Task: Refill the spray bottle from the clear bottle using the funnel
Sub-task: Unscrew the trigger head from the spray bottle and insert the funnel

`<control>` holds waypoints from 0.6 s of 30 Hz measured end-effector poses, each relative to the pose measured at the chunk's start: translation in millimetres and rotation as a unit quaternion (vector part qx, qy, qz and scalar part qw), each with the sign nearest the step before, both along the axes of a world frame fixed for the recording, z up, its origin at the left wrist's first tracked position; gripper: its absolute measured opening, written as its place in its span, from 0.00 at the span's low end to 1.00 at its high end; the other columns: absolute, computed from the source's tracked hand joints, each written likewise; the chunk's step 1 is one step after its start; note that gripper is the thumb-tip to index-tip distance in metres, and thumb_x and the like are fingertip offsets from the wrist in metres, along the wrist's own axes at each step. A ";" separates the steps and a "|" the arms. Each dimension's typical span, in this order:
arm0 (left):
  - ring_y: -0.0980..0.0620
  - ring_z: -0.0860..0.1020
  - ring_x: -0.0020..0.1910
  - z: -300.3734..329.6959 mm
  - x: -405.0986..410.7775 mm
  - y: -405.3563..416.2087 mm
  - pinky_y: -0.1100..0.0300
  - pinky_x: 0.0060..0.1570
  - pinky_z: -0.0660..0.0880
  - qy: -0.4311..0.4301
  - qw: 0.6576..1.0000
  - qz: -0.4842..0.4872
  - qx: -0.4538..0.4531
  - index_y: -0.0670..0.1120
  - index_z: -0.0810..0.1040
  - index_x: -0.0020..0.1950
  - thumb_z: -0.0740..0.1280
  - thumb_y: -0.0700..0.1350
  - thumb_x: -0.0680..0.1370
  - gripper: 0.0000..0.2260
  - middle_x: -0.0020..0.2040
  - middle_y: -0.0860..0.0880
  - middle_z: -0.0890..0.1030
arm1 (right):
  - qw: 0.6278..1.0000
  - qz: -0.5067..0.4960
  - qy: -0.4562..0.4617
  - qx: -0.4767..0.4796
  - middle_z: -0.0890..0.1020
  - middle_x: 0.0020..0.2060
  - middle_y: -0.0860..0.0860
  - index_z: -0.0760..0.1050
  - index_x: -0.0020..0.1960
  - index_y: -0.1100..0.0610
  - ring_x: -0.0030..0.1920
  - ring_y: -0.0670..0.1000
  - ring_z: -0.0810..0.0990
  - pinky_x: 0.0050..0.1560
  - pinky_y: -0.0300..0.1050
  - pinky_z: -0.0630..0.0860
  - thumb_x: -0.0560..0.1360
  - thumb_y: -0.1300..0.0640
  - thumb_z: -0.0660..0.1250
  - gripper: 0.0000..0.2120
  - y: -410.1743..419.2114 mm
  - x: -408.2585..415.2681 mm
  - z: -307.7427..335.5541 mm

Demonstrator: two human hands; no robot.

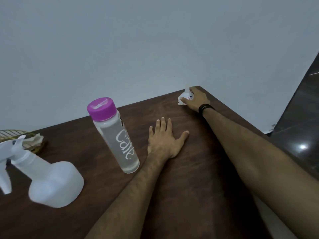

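A white translucent spray bottle (51, 180) with its trigger head on stands at the left of the brown table (189, 195). To its right stands a clear bottle (119, 142) with a purple cap and white lettering. A small white funnel (184, 96) sits upside down near the table's far right corner. My right hand (196, 99) is closed around the funnel, which still rests on the table. My left hand (165, 140) lies flat on the table, fingers spread, just right of the clear bottle and holding nothing.
A wire basket (20, 140) with pale cloth or paper in it sits at the far left behind the spray bottle. A plain wall runs along the table's far edge. Beyond the table's right edge lies a dark glossy floor (300, 135).
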State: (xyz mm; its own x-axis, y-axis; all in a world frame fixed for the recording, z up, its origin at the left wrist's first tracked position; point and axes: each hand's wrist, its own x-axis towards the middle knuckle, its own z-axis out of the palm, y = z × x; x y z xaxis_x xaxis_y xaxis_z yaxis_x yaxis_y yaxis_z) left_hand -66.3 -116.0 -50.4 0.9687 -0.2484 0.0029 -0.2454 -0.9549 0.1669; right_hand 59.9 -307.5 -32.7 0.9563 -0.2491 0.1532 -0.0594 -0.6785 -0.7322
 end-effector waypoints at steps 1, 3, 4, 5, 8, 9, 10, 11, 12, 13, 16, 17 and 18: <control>0.48 0.45 0.82 1.0 -1.1 0.7 0.44 0.79 0.43 0.000 1.000 0.000 -0.003 0.46 0.47 0.83 0.44 0.73 0.77 0.42 0.83 0.46 0.47 | 1.000 0.005 -0.010 0.005 0.79 0.63 0.52 0.72 0.67 0.52 0.63 0.56 0.77 0.62 0.48 0.74 0.73 0.43 0.71 0.26 0.6 -4.5 -0.1; 0.48 0.45 0.82 3.7 -4.9 2.1 0.45 0.79 0.43 -0.001 1.000 0.000 -0.011 0.46 0.48 0.83 0.45 0.72 0.78 0.42 0.83 0.46 0.48 | 0.999 0.009 -0.031 0.018 0.80 0.62 0.51 0.74 0.65 0.52 0.61 0.54 0.78 0.59 0.46 0.73 0.74 0.45 0.71 0.23 3.6 -17.9 -0.2; 0.48 0.46 0.82 5.1 -7.2 2.7 0.46 0.79 0.43 -0.003 1.000 -0.001 -0.013 0.46 0.49 0.83 0.45 0.72 0.78 0.41 0.83 0.46 0.48 | 0.999 0.011 -0.039 0.018 0.81 0.61 0.51 0.75 0.64 0.52 0.61 0.53 0.78 0.60 0.46 0.74 0.75 0.45 0.71 0.21 5.8 -26.5 -0.7; 0.48 0.46 0.82 5.6 -10.5 3.1 0.47 0.79 0.44 -0.005 1.000 -0.001 -0.014 0.45 0.49 0.83 0.46 0.71 0.79 0.40 0.83 0.45 0.49 | 0.999 0.014 -0.042 0.017 0.81 0.60 0.50 0.75 0.63 0.51 0.60 0.53 0.79 0.60 0.47 0.75 0.75 0.45 0.70 0.19 8.7 -35.3 -2.4; 0.48 0.47 0.82 6.6 -25.9 6.7 0.48 0.79 0.44 -0.002 1.000 0.001 -0.015 0.44 0.49 0.83 0.45 0.68 0.81 0.38 0.83 0.45 0.49 | 0.998 0.024 -0.056 0.024 0.82 0.56 0.49 0.77 0.58 0.51 0.57 0.53 0.80 0.58 0.48 0.77 0.76 0.46 0.68 0.14 19.0 -63.8 -7.0; 0.48 0.47 0.82 7.0 -32.9 9.2 0.49 0.80 0.44 -0.001 1.000 0.002 -0.015 0.44 0.49 0.83 0.45 0.68 0.81 0.38 0.83 0.45 0.49 | 0.997 0.024 -0.063 0.028 0.83 0.55 0.49 0.78 0.57 0.51 0.56 0.53 0.80 0.57 0.48 0.77 0.76 0.46 0.68 0.13 22.5 -74.3 -6.6; 0.48 0.46 0.82 7.6 -40.8 12.3 0.49 0.80 0.44 0.000 1.000 0.001 -0.014 0.44 0.49 0.83 0.45 0.67 0.81 0.38 0.83 0.45 0.48 | 0.997 0.023 -0.066 0.030 0.83 0.54 0.49 0.78 0.56 0.51 0.56 0.52 0.79 0.57 0.48 0.77 0.76 0.46 0.68 0.13 25.9 -84.6 -6.2; 0.48 0.46 0.82 8.1 -49.9 16.0 0.49 0.79 0.43 0.004 1.000 -0.002 -0.013 0.44 0.48 0.83 0.45 0.67 0.81 0.37 0.83 0.45 0.48 | 0.997 0.020 -0.067 0.030 0.83 0.54 0.49 0.78 0.56 0.51 0.55 0.52 0.79 0.56 0.47 0.76 0.76 0.46 0.68 0.13 29.1 -94.9 -6.2; 0.48 0.46 0.82 8.5 -59.1 20.1 0.49 0.79 0.43 0.007 1.000 -0.005 -0.014 0.44 0.48 0.83 0.45 0.67 0.81 0.37 0.83 0.45 0.48 | 0.997 0.019 -0.066 0.028 0.82 0.54 0.49 0.78 0.56 0.52 0.55 0.52 0.79 0.54 0.46 0.76 0.76 0.46 0.68 0.13 32.4 -104.7 -5.5; 0.48 0.46 0.82 8.4 -68.9 24.7 0.49 0.80 0.43 0.011 1.000 -0.009 -0.016 0.44 0.48 0.83 0.45 0.67 0.81 0.37 0.83 0.45 0.47 | 0.997 0.019 -0.065 0.026 0.82 0.54 0.49 0.78 0.56 0.52 0.54 0.52 0.79 0.53 0.45 0.75 0.77 0.46 0.67 0.13 35.9 -114.9 -5.9; 0.48 0.46 0.82 8.2 -96.6 41.6 0.50 0.80 0.44 0.011 0.999 -0.025 -0.021 0.44 0.48 0.83 0.46 0.66 0.82 0.36 0.83 0.46 0.48 | 0.997 0.025 -0.065 0.023 0.82 0.53 0.49 0.78 0.56 0.53 0.53 0.52 0.78 0.51 0.44 0.75 0.77 0.46 0.67 0.13 47.5 -144.6 -7.3; 0.48 0.46 0.82 8.6 -105.4 48.0 0.50 0.80 0.45 0.009 0.999 -0.036 -0.025 0.44 0.49 0.83 0.47 0.66 0.82 0.36 0.83 0.46 0.48 | 0.997 0.028 -0.068 0.024 0.82 0.53 0.50 0.78 0.56 0.53 0.53 0.52 0.79 0.52 0.45 0.76 0.77 0.46 0.67 0.12 51.0 -154.2 -7.3; 0.49 0.47 0.82 9.4 -113.8 54.7 0.51 0.80 0.45 0.007 0.998 -0.052 -0.029 0.45 0.49 0.83 0.48 0.65 0.82 0.35 0.83 0.46 0.49 | 0.997 0.030 -0.070 0.028 0.82 0.53 0.50 0.78 0.55 0.53 0.53 0.52 0.79 0.53 0.46 0.77 0.77 0.46 0.68 0.12 54.1 -163.5 -7.4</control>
State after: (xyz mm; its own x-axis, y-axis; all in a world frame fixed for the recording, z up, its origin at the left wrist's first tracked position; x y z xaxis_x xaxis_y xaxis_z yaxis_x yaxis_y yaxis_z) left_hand -180.1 -61.3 -41.0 0.9379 -0.3469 0.0061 -0.3392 -0.9132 0.2257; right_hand -103.6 -253.4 -40.1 0.9402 -0.2035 0.2731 0.0852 -0.6358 -0.7672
